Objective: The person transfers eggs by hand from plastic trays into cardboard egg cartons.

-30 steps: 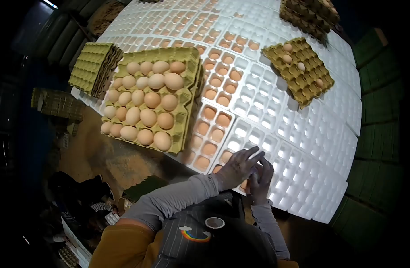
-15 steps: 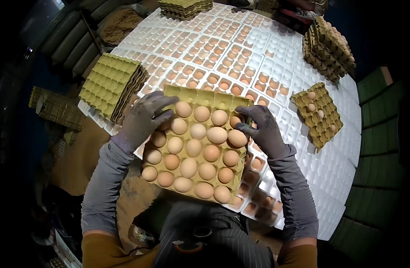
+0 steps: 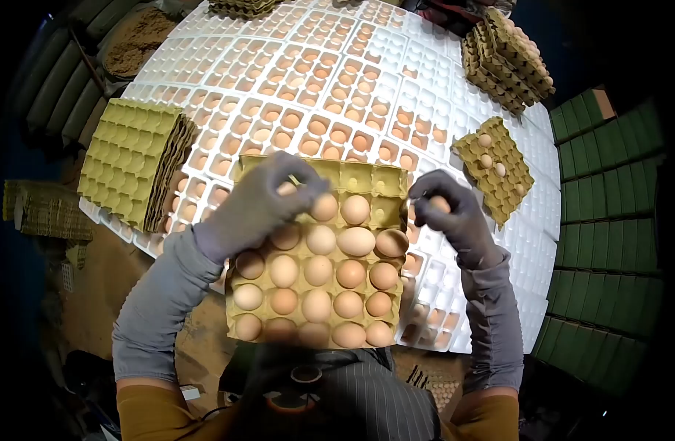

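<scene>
Since the earlier frame, the egg tray (image 3: 367, 192) has swung nearly square to the wearer, long axis running away from the body, at the near edge of the white packs (image 3: 499, 283). Left hand (image 3: 260, 202), blurred, curls round an egg (image 3: 287, 189) over the tray's far-left part; right hand (image 3: 455, 213), just off its right edge, pinches another egg (image 3: 440, 203). Both held eggs part-hidden, long axes unreadable.

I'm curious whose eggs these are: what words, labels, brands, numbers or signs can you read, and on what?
No text can be read.
Round mark on the dark apron: too blurred to tell.
Green stacks at right: no lettering visible.
</scene>
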`<state>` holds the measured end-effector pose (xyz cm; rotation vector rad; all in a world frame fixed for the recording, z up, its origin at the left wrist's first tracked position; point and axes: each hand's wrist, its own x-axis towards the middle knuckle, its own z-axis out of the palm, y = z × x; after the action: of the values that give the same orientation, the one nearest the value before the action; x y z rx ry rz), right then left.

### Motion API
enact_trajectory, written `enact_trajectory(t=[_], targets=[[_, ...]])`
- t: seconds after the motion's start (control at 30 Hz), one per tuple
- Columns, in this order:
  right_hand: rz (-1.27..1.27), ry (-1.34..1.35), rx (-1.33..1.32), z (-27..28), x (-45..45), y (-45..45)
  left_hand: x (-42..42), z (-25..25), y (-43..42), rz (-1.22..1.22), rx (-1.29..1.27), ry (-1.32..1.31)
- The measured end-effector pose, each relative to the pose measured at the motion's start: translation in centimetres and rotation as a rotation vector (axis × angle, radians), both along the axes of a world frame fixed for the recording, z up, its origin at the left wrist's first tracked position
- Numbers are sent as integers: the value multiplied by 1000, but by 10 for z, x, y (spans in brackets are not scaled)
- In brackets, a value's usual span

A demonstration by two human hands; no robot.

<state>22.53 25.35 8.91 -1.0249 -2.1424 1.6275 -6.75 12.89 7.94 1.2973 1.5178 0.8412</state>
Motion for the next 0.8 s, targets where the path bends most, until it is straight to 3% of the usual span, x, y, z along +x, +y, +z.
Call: enact_trajectory(t=[0.03,0.07,0.1,0.17,0.23,0.3,0.37,0.47,0.5,0.6,0.8], targets=[[152,-379,288,14,-5,-11,17,0,4,-169,133,455],[271,-453,652,0,-3,-22,25,-11,3,-183,224,633],[396,-578,831,-9,-2,-27,30,-25,3,-194,313,811],[390,-565,875,-14,0,-33,29,-21,7,-183,319,782],[187,-397,568,-4,8,-31,21,-8,12,-125,-17,425],[-68,-174,-86,-3,23,-24,13,-1,16,9,-181,-308],[-127,143,-559,0,40,-18,23,-9,24,-137,210,18],[-259,521,-704,-14,37,-36,58,-9,23,-270,386,784],[-236,633,-711,-14,32,-41,60,-11,26,-269,387,781],[-86,385,-485,-7,32,-36,59,-13,35,-339,335,933],[270,-485,870,-20,-26,-64,50,-23,33,-243,391,885]])
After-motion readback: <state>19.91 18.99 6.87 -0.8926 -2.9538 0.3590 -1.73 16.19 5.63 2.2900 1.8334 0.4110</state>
